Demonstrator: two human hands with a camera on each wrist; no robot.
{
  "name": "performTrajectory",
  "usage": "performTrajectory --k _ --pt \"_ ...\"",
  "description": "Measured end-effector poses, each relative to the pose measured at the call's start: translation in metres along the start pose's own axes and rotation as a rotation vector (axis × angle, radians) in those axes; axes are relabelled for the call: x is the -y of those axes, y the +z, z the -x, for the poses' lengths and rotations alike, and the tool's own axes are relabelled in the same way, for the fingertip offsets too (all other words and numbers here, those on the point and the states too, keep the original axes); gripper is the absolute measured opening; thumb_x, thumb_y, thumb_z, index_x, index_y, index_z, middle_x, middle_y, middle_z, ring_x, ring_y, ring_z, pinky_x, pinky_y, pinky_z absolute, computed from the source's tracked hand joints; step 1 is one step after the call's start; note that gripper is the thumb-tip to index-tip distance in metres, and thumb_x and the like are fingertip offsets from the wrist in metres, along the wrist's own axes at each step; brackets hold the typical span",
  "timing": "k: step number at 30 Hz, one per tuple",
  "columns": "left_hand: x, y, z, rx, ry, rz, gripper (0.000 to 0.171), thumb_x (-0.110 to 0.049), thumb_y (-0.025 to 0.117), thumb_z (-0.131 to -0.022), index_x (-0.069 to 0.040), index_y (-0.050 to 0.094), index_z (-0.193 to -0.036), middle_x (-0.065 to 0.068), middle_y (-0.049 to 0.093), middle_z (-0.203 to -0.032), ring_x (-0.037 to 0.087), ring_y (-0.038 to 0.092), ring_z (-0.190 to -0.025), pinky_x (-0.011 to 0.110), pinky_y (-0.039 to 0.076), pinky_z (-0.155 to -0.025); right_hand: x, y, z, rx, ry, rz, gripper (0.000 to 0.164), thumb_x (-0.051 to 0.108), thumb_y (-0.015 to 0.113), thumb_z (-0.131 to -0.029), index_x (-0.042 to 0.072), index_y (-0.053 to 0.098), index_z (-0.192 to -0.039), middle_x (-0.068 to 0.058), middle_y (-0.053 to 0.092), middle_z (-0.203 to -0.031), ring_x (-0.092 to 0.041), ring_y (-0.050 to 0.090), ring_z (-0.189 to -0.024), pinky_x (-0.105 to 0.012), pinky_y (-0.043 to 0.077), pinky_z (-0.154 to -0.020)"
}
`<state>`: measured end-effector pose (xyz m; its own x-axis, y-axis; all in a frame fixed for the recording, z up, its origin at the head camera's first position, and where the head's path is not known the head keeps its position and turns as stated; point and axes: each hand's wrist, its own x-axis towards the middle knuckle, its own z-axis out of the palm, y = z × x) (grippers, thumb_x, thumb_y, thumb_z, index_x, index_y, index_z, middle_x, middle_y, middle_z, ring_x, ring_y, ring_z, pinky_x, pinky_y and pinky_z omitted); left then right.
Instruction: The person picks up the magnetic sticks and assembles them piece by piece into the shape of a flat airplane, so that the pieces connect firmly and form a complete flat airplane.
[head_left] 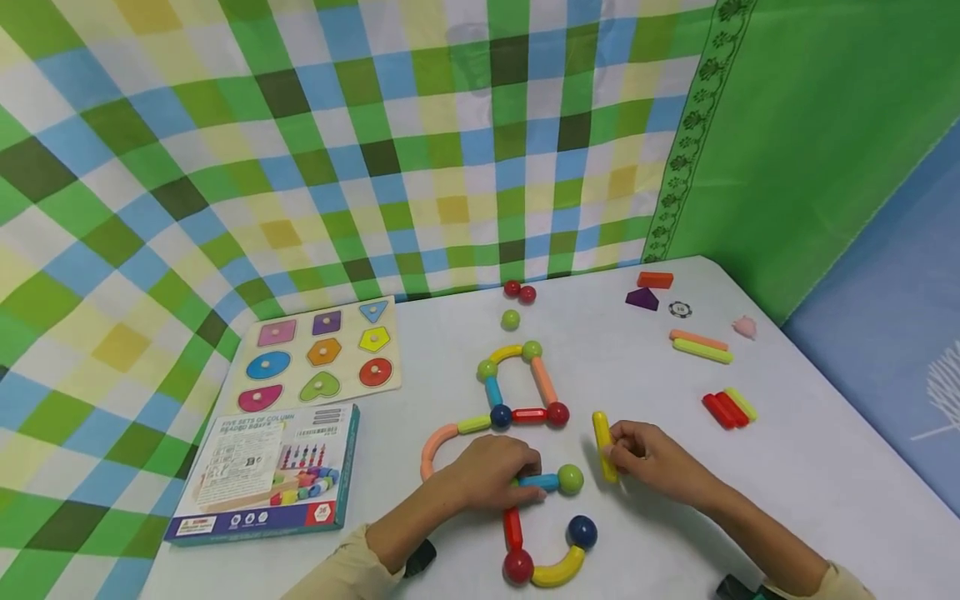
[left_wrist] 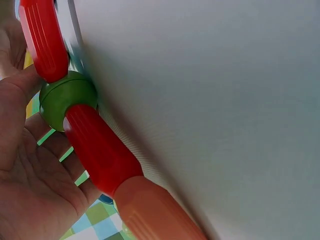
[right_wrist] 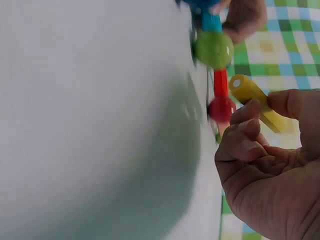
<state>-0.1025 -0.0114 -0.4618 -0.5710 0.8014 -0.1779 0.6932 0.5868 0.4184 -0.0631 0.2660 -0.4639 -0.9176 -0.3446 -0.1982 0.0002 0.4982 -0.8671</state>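
My left hand (head_left: 491, 473) lies over a chain of rods and balls, its thumb and fingers holding a green ball (left_wrist: 67, 99) that is mostly hidden from the head view. Red rods (left_wrist: 102, 147) join that ball on two sides in the left wrist view. A blue rod (head_left: 540, 482) with a light green ball (head_left: 571, 479) at its end sticks out to the right of the fingers. Thumb and fingertips of my right hand (head_left: 660, 462) pinch a yellow rod (head_left: 603, 442), raised beside the light green ball. A pale disc shows on the rod's end (right_wrist: 237, 83).
Toward me the chain ends in a curved yellow rod (head_left: 558, 568) and a dark blue ball (head_left: 582, 532). Loose balls (head_left: 511, 320) lie behind it. A shape puzzle board (head_left: 390, 333) and a toy box (head_left: 262, 467) sit left; spare red rods (head_left: 723, 410) lie right.
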Motion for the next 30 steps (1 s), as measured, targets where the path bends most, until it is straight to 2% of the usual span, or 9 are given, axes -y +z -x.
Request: performTrajectory --k 6,10,15,24,27,30 --pt "0.0 -0.002 -0.002 -0.001 -0.008 -0.018 0.025 -0.043 0.07 -0.084 -0.023 0.067 -0.098 -0.014 0.052 -0.069 0.002 0.047 -0.065 0.017 0.039 -0.063 0.001 0.016 0.004 0.071 0.004 -0.108 0.019 0.02 0.055 -0.096 0.001 0.057 -0.097 -0.007 0.06 -0.075 -0.017 0.053 -0.065 -0.025 0.047 -0.058" --pt "0.001 -0.002 -0.002 0.002 -0.006 -0.02 0.026 -0.044 0.07 -0.084 -0.023 0.067 -0.1 -0.014 0.052 -0.07 0.002 0.047 -0.066 0.017 0.039 -0.063 0.0 0.023 0.007 0.119 0.016 -0.122 0.018 0.02 0.056 -0.095 0.001 0.057 -0.095 -0.007 0.062 -0.074 -0.016 0.054 -0.064 -0.025 0.047 -0.057" --pt "0.001 -0.002 -0.002 -0.003 0.0 -0.024 0.026 -0.043 0.07 -0.084 -0.023 0.067 -0.1 -0.014 0.052 -0.07 0.002 0.047 -0.065 0.017 0.039 -0.062 -0.002 0.027 0.008 0.119 0.026 -0.113 0.019 0.021 0.058 -0.094 0.002 0.057 -0.094 -0.009 0.061 -0.075 -0.017 0.054 -0.063 -0.025 0.047 -0.055" --pt "0.001 0.0 -0.002 -0.009 0.001 -0.014 0.025 -0.043 0.07 -0.084 -0.023 0.067 -0.099 -0.014 0.052 -0.069 0.001 0.047 -0.065 0.017 0.039 -0.062 -0.001 0.032 0.006 0.152 0.014 -0.183 0.018 0.019 0.058 -0.094 0.001 0.056 -0.094 -0.012 0.063 -0.075 -0.02 0.054 -0.059 -0.024 0.047 -0.053" --pt "-0.002 0.0 0.001 -0.029 -0.01 -0.046 0.031 -0.048 0.068 -0.084 -0.024 0.065 -0.104 -0.014 0.053 -0.076 0.002 0.046 -0.07 0.018 0.04 -0.065 -0.001 0.034 0.006 0.158 0.026 -0.179 0.02 0.021 0.058 -0.095 0.001 0.057 -0.094 -0.011 0.063 -0.076 -0.021 0.054 -0.06 -0.025 0.047 -0.054" --pt "-0.008 -0.003 0.006 -0.087 0.01 -0.1 0.037 -0.054 0.064 -0.084 -0.027 0.062 -0.109 -0.014 0.053 -0.087 0.003 0.046 -0.078 0.018 0.041 -0.068 -0.001 0.034 0.005 0.157 0.047 -0.171 0.021 0.023 0.058 -0.095 0.002 0.057 -0.094 -0.01 0.064 -0.077 -0.02 0.055 -0.061 -0.025 0.048 -0.055"
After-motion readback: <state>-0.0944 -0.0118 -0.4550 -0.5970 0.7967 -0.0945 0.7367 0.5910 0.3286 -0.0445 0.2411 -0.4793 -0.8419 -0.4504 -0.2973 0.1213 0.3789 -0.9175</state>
